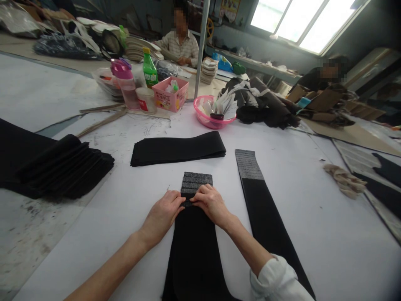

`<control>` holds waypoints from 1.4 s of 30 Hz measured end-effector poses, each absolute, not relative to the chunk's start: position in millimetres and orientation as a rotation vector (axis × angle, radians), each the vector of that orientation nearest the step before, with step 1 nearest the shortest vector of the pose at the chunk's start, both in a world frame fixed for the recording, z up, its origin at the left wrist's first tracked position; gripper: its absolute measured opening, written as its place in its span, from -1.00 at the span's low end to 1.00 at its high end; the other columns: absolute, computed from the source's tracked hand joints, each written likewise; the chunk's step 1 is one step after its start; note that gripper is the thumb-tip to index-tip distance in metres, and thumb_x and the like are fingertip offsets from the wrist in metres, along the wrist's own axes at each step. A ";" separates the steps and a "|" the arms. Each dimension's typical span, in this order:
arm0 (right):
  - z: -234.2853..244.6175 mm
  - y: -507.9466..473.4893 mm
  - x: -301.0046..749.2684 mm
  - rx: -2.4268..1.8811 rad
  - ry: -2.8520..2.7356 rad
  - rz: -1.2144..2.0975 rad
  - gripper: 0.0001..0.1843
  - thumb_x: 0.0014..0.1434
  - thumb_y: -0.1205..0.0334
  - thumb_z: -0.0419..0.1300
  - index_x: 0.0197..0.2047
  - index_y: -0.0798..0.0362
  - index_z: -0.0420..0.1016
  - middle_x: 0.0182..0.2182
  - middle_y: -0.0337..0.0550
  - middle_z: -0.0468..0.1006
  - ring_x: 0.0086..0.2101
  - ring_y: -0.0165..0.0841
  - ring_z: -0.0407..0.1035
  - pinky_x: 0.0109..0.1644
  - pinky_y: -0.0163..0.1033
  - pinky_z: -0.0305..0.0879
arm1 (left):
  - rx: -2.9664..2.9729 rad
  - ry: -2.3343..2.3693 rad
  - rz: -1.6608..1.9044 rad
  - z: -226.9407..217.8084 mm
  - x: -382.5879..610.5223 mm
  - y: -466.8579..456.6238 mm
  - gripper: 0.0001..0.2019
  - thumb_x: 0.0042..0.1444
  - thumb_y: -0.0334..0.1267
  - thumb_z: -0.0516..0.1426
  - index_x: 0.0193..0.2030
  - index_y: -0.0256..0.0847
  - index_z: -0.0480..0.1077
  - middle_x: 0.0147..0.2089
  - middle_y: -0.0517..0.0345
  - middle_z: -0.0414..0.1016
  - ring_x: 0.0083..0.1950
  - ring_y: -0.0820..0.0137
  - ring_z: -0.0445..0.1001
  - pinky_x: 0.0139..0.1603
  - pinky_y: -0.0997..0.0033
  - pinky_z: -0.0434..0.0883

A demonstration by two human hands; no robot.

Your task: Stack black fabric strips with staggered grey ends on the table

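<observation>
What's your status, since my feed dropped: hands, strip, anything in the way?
Left hand and right hand fingertips down on black strip at its grey striped end; grip unclear. Strip flat on white table. Second strip alongside right, apart.

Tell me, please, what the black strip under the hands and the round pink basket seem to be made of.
The black strip looks like matte fabric, woven or felt-like: it lies limp and flat, without shine. Its grey end patch shows ridged rows, perhaps hook-and-loop tape. The pink basket is likely plastic: smooth, slightly glossy, translucent wall.
</observation>
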State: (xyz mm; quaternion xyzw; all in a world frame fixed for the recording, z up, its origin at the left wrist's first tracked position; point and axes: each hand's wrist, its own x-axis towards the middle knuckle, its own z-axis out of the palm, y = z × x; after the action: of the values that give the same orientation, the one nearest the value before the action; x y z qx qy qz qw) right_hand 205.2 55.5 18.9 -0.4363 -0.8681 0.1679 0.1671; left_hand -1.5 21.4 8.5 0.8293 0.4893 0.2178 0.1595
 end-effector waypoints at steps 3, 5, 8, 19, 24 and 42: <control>13.8 54.3 205.6 -1.208 -2.465 0.414 -0.92 0.22 0.23 0.24 -0.32 -0.04 0.56 -0.28 -0.19 0.46 -0.20 -0.32 0.25 -0.16 -0.23 0.21 | 2.462 1.395 0.666 5.7 -0.1 17.8 -0.85 0.26 -0.41 -0.01 -0.15 -0.24 0.36 -0.14 0.07 0.34 -0.10 0.34 0.35 -0.08 0.25 0.45; 10.8 53.6 205.5 -1.169 -2.471 0.383 -0.84 0.27 0.21 0.19 -0.35 -0.02 0.54 -0.26 -0.19 0.48 -0.20 -0.33 0.26 -0.15 -0.23 0.21 | 2.519 1.403 0.672 4.1 1.3 15.7 -0.85 0.27 -0.41 -0.02 -0.18 -0.26 0.37 -0.15 0.05 0.34 -0.11 0.34 0.35 -0.08 0.25 0.44; 7.7 52.1 205.7 -1.113 -2.497 0.354 -0.81 0.31 0.22 0.14 -0.33 0.00 0.51 -0.27 -0.21 0.50 -0.20 -0.34 0.26 -0.12 -0.21 0.20 | 2.597 1.412 0.669 2.8 3.6 13.7 -0.84 0.27 -0.43 -0.02 -0.24 -0.29 0.38 -0.19 0.04 0.34 -0.11 0.34 0.34 -0.07 0.25 0.43; 9.6 44.6 207.4 -1.062 -2.566 0.304 -0.82 0.35 0.29 0.06 -0.16 -0.01 0.50 -0.20 -0.16 0.48 -0.13 -0.30 0.26 -0.07 -0.18 0.19 | 2.983 1.432 0.459 -1.9 4.8 9.3 -0.77 0.19 -0.53 0.03 -0.03 -0.38 0.38 -0.11 -0.05 0.41 0.02 0.20 0.35 -0.03 0.22 0.42; 11.5 42.2 207.3 -1.055 -2.588 0.272 -0.80 0.36 0.31 0.03 -0.15 0.00 0.50 -0.19 -0.14 0.47 -0.14 -0.30 0.26 -0.09 -0.17 0.19 | 3.058 1.413 0.336 3.9 4.4 5.0 -0.69 0.20 -0.55 -0.01 0.06 -0.37 0.34 -0.14 -0.02 0.43 0.01 0.19 0.38 -0.08 0.24 0.40; 9.4 54.4 229.6 -0.966 -2.592 0.322 -0.83 0.32 0.29 0.11 -0.11 -0.04 0.52 -0.21 -0.19 0.50 -0.15 -0.34 0.30 -0.08 -0.23 0.23 | 2.990 1.381 0.251 8.3 8.0 6.7 -0.65 0.20 -0.56 -0.06 0.09 -0.35 0.33 -0.05 -0.10 0.42 0.06 0.17 0.36 -0.03 0.18 0.36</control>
State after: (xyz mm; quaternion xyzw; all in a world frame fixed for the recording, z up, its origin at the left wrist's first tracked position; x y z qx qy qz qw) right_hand 229.6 54.4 9.4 -0.3414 -0.9160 0.1138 0.1772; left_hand 8.0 6.7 8.3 0.9022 0.4168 0.0757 -0.0808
